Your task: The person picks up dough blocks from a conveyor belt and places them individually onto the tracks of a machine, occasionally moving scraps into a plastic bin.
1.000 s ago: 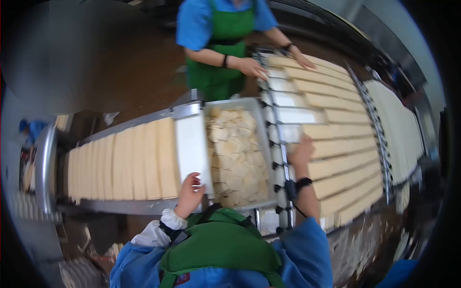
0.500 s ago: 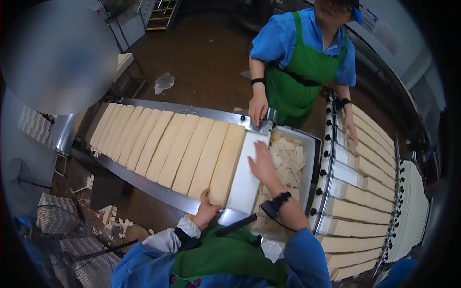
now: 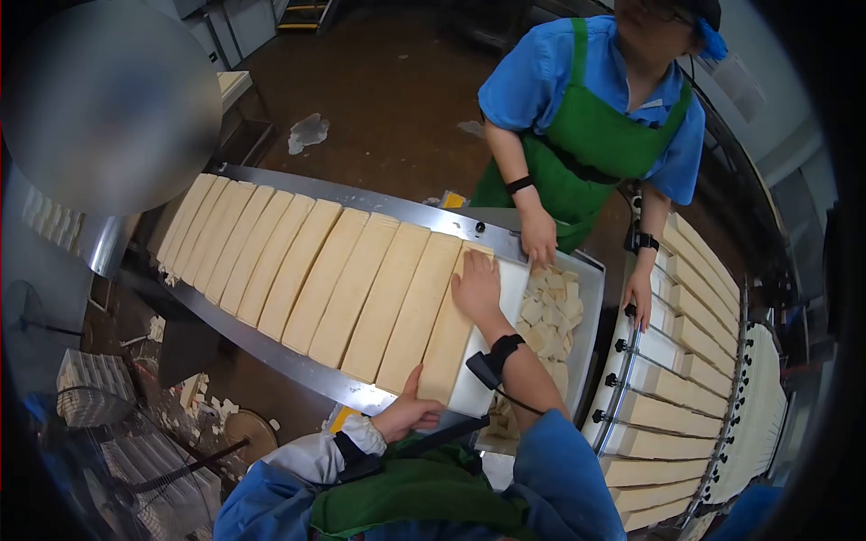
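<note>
Two hands at both ends of the last dough strip (image 3: 446, 347).
The left hand (image 3: 408, 417) is open, thumb and fingers apart, at the strip's near end. The right hand (image 3: 476, 287) lies over its far end; I can't tell if it squeezes. The strip sits beside the white board (image 3: 476, 365).

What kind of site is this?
Likely a food-processing floor: long pale slabs rowed on a metal-edged line, a bin of offcuts, and a co-worker in a green apron.
</note>
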Tool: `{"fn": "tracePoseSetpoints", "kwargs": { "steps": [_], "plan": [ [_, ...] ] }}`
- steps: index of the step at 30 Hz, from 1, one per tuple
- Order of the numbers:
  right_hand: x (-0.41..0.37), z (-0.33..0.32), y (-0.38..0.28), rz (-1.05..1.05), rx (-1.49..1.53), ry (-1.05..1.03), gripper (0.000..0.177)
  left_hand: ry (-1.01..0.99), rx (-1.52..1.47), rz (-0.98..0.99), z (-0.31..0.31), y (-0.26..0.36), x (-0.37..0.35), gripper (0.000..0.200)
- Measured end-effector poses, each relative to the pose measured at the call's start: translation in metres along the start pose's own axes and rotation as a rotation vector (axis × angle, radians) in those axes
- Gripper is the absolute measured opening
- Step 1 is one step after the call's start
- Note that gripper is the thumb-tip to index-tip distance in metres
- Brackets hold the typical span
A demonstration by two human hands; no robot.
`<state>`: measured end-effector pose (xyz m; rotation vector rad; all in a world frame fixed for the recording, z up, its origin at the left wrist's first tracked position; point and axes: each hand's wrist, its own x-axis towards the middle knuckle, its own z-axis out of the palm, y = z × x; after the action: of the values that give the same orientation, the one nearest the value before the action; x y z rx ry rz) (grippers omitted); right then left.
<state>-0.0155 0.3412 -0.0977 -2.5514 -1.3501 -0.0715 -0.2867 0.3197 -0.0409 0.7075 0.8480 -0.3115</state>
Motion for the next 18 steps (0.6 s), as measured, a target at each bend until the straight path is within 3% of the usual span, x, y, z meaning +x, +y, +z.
{"fn": "tracePoseSetpoints", "kwargs": {
  "steps": [3,8,12,15,18],
  "plan": [
    [0.029,-0.026,-0.016,0.208,-0.043,-0.116,0.064,0.037,-0.070,0.060,0.003,-0.009,0.009,0.098],
    [0.027,-0.048,-0.004,0.323,-0.100,-0.253,0.073,0.154,0.011,0.140,0.025,-0.009,0.010,0.089],
    [-0.010,-0.073,0.067,0.460,-0.123,-0.232,0.085,0.274,0.680,0.359,0.021,-0.020,0.033,0.093],
    [-0.046,-0.104,0.131,0.584,0.459,-0.447,0.094,0.350,1.116,0.487,0.031,-0.001,0.036,0.096],
    [-0.101,-0.104,0.165,0.141,0.505,-0.274,0.098,0.427,1.204,0.452,0.037,0.006,0.050,0.088]
  ]
}}
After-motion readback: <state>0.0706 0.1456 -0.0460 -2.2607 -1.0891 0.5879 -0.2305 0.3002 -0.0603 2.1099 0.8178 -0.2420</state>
